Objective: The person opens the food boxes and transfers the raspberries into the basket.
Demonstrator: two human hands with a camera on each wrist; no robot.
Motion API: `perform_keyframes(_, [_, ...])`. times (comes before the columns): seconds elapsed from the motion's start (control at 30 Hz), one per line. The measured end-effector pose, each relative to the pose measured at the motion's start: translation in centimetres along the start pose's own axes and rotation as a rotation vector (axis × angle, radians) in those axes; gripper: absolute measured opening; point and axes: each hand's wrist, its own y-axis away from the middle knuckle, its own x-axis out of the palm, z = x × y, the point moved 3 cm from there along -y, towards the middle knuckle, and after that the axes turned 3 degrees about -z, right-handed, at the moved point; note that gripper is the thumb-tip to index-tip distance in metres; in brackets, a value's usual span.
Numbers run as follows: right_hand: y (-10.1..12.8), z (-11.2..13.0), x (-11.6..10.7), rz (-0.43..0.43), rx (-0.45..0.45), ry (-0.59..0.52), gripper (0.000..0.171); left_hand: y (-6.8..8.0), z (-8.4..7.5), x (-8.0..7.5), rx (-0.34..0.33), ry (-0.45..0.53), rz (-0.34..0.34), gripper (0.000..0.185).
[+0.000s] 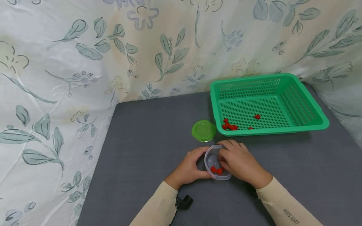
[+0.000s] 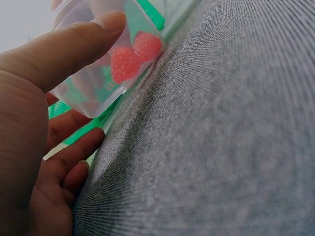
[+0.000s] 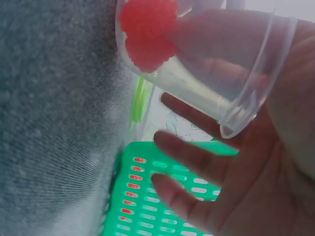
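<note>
A clear plastic tub [image 1: 212, 157] stands on the dark tabletop with two red raspberries [image 1: 216, 170] at its bottom. My left hand [image 1: 190, 168] grips it from the left, with the thumb [image 2: 86, 42] across the near wall and fingers around the far side. Over the right rim reaches my right hand [image 1: 240, 161], its thumb and a finger down inside. Through the clear wall, a fingertip appears close to the raspberries [image 3: 147, 37], and nothing shows pinched. The other right fingers [image 3: 192, 152] extend loosely outside the tub.
Beyond the tub lies a round green lid [image 1: 203, 131]. A green slotted basket [image 1: 271, 131] stands at the back right, with several raspberries [image 1: 229, 126] clustered in its near left corner and a single raspberry [image 1: 257, 116] nearer the middle. Patterned cloth [image 1: 169, 47] hangs behind the table.
</note>
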Motion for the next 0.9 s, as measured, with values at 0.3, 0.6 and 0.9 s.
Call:
perform_keyframes(0.3, [0.01,0.28,-0.23,0.016,0.044,0.059,0.022,-0.01,0.06,0.02,-0.009,0.0,0.001,0.092])
perform_keyframes(0.6, [0.04,0.23,-0.07,0.072,0.085,0.034,0.024,-0.03,0.0,-0.09,-0.004,-0.008,0.005,0.092])
perform_keyframes(0.9, [0.06,0.14,0.08,0.034,0.036,0.034,0.025,-0.06,0.03,-0.05,0.009,-0.017,-0.005,0.091])
